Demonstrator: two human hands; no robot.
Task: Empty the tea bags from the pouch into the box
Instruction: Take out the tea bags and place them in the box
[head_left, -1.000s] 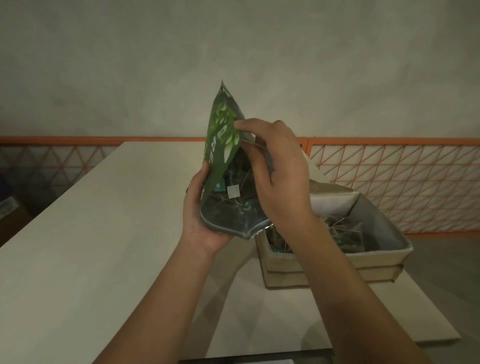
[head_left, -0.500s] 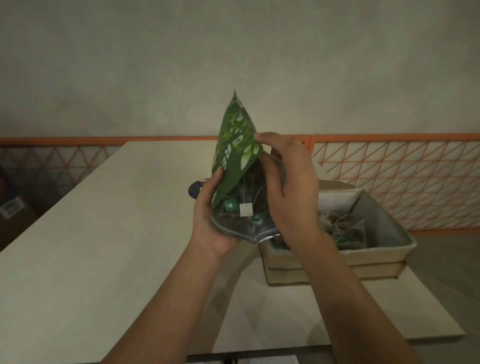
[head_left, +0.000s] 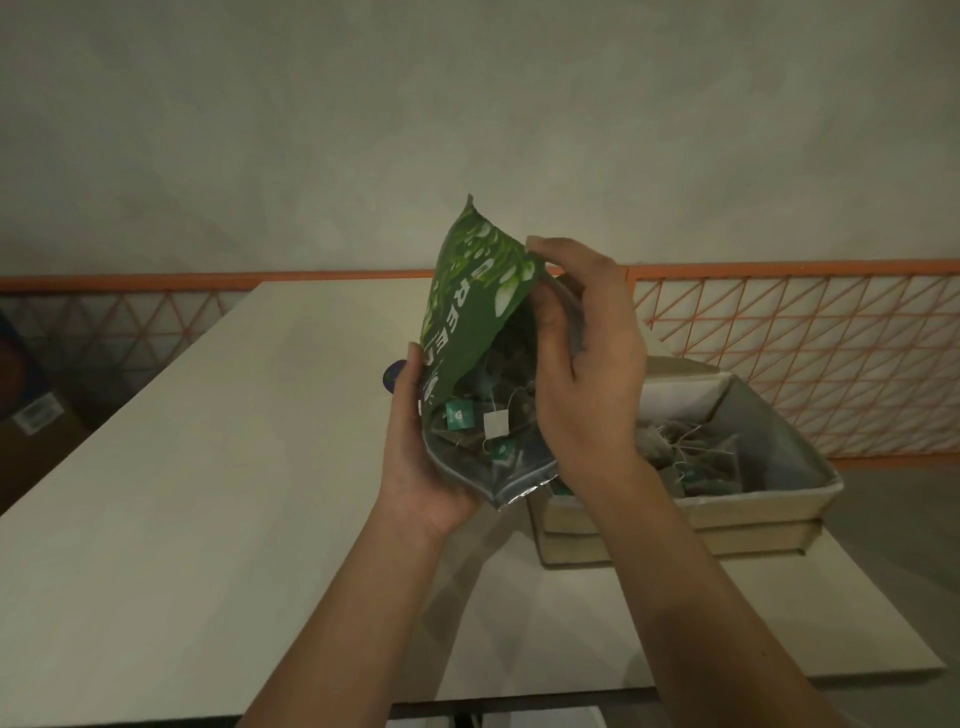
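Note:
Both hands hold a green foil pouch (head_left: 465, 306) above the table, its open mouth facing me. My left hand (head_left: 423, 462) cups its lower left side. My right hand (head_left: 587, 364) grips its right edge, with fingers reaching to the upper rim. Inside the pouch lie several tea bags (head_left: 491, 428) with green and white tags and strings. To the right, a cardboard box (head_left: 779, 499) stands on the table with a pile of tea bags (head_left: 691, 457) in it. The pouch's lower right corner hangs just over the box's left end.
The white table (head_left: 208, 493) stretches left and away from me. A small dark round thing (head_left: 390, 375) peeks out behind my left hand. An orange lattice railing (head_left: 800, 353) runs along the table's far and right sides. A cardboard carton (head_left: 36, 431) sits on the floor at left.
The pouch and both hands have drifted slightly right toward the box and the pouch has tilted more open toward me, showing more tea bags inside.

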